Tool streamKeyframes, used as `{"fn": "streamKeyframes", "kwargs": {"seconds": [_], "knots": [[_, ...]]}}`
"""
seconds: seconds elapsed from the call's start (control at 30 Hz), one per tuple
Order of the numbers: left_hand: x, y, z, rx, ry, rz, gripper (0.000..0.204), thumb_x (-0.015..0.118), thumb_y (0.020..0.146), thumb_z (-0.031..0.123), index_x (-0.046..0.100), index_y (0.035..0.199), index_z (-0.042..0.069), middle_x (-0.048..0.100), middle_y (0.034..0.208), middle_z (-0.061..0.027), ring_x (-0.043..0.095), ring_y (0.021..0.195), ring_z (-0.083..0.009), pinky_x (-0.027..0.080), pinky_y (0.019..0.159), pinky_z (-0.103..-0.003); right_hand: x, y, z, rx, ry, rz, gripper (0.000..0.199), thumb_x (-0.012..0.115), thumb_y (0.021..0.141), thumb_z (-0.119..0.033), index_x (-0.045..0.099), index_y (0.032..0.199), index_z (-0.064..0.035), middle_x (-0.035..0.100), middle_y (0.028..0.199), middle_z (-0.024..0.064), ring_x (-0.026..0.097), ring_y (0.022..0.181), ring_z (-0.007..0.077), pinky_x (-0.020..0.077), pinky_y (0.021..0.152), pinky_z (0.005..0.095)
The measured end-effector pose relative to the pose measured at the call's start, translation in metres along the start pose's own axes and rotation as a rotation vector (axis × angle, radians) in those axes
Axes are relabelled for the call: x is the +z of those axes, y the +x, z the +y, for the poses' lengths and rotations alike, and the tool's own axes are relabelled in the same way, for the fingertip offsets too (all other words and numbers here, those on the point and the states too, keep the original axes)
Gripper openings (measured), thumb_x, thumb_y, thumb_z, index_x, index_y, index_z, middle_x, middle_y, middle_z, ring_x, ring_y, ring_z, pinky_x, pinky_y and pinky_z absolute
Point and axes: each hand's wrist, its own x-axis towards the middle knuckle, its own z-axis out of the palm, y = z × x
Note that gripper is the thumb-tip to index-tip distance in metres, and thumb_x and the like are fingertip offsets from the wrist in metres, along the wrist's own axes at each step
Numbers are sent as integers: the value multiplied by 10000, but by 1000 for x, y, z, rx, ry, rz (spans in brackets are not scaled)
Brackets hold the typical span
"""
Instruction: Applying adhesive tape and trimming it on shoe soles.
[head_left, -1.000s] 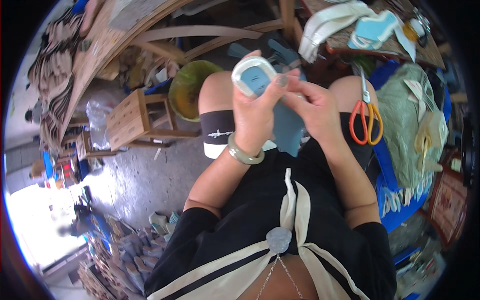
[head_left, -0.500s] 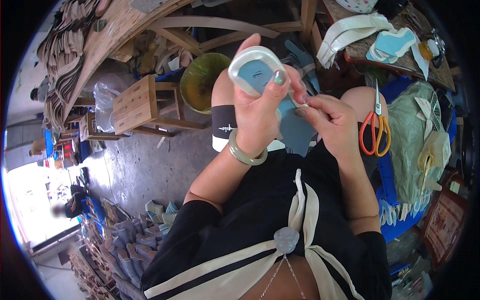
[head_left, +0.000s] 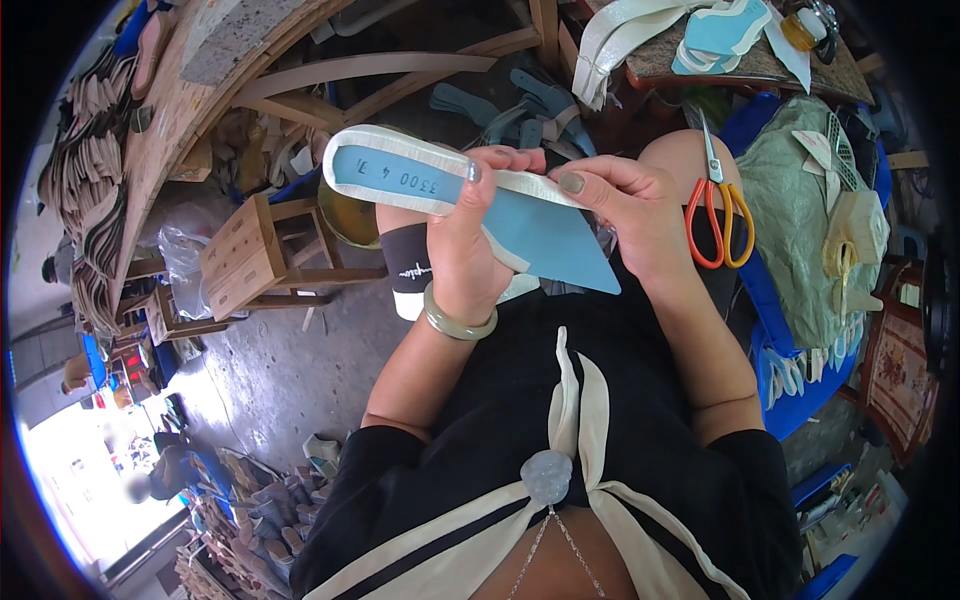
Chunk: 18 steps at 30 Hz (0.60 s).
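1. Sole-shaped blue piece [head_left: 550, 242], white-rimmed, held slantwise in front of the seated person [head_left: 470, 450].
2. Scissors [head_left: 714, 176] with red and orange handles, lying on the right thigh [head_left: 668, 155].
3. Right hand [head_left: 635, 215], pinching the piece's white edge [head_left: 535, 187].
4. Left hand [head_left: 465, 232], gripping its middle, thumb on top.

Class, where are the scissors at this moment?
In the head view, the scissors lie on the person's right leg, just right of the right hand and left of the greenish sheet.
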Motion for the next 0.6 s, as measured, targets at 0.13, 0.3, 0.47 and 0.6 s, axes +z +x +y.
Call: {"fn": "streamKeyframes", "kwargs": {"seconds": [0.13,0.3,0.47,0.6], "knots": [[-3,-1,1,15,-77,22,305,605,919,303,572,1031,21,594,1026,-119,568,1065,-296,457,929,-425,9,-6,3,-25,-14,31,187,679,868,-146,703,977,3,671,775,21,581,667,44,445,587,167],[4,-5,6,-29,-3,120,368,611,919,297,533,1097,-16,618,1027,-153,605,1011,-288,493,879,-394,9,-5,2,-57,-226,18,200,665,882,-170,699,969,7,651,755,7,563,660,40,436,581,179],[13,-6,0,-109,236,162,392,660,890,195,513,1165,-41,653,1049,-172,631,974,-233,500,866,-331,6,5,10,-157,-431,-36,202,655,882,-174,687,945,15,649,757,29,570,684,59,447,603,214],[0,-9,-11,-155,264,151,333,670,871,108,560,1147,-43,667,1053,-156,633,1006,-217,490,895,-319,0,6,21,-13,-333,-70,205,655,874,-182,688,955,3,664,795,48,580,733,73,455,653,227]]}}
